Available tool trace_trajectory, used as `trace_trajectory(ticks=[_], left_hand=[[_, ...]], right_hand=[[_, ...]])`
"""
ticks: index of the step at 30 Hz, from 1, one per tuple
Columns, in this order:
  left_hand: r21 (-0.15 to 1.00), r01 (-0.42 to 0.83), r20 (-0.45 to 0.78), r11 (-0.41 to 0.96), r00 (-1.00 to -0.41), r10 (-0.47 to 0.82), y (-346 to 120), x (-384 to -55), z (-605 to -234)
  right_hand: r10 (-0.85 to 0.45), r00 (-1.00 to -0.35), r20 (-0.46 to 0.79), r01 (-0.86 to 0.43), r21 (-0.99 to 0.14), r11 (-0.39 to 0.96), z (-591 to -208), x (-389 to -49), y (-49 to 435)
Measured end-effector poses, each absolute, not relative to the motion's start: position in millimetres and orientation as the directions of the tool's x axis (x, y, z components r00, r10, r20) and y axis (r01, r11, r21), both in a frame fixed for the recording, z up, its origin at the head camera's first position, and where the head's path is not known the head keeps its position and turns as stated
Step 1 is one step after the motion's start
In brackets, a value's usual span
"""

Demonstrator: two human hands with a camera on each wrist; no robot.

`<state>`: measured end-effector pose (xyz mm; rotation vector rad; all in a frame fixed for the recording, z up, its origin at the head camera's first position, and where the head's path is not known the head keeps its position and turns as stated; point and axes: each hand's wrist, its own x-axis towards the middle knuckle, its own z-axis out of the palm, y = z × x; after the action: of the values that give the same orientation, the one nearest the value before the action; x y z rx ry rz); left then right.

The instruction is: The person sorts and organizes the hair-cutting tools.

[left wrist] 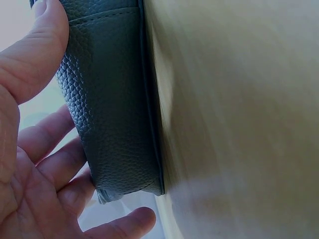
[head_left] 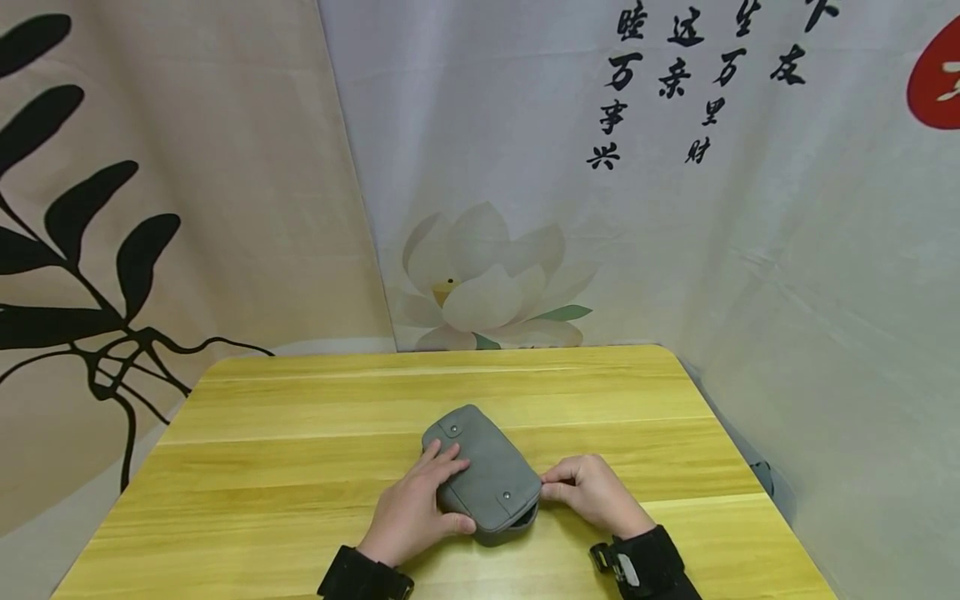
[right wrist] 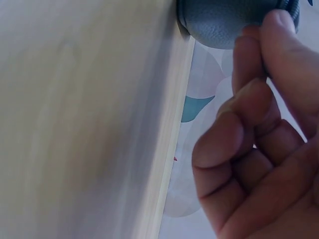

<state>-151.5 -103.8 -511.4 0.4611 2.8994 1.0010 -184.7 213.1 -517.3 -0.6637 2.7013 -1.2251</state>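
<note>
A grey leather-look zip pouch (head_left: 487, 467) with two snap studs on its top lies at an angle on the wooden table. Along its front right corner the zip edge gapes, showing a dark slit. My left hand (head_left: 420, 508) rests on the pouch, fingers spread over its top and thumb along its near side; in the left wrist view the little finger stands clear of the pebbled side. At the right corner, my right hand (head_left: 592, 492) pinches the zipper pull between thumb and forefinger. The fingertips hide the pull itself; the other fingers curl into the palm.
The yellow wood-grain table (head_left: 300, 433) has rounded far corners. Behind it hangs a cloth backdrop (head_left: 525, 167) printed with a lotus, dark leaves and black characters. A black strap (head_left: 648, 562) circles the right wrist, and another (head_left: 363, 575) circles the left.
</note>
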Motion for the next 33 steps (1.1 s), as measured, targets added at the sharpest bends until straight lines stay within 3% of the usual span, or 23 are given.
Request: trace_trajectory(ticks=[20,33], left_hand=[[0.604,0.279,0.082,0.747,-0.954,0.290,-104.0,-149.7,-512.2],[0.622,0.268,0.073,0.736,-0.955,0.286,-104.6,-148.5,-510.7]], right_hand=[[-0.429,-0.900,0.078,-0.335,-0.754,0.565,-516.5,-182.5,213.6],[-0.491,-0.864,0.106,-0.386,-0.767,0.513,-514.1,-180.5,215.4]])
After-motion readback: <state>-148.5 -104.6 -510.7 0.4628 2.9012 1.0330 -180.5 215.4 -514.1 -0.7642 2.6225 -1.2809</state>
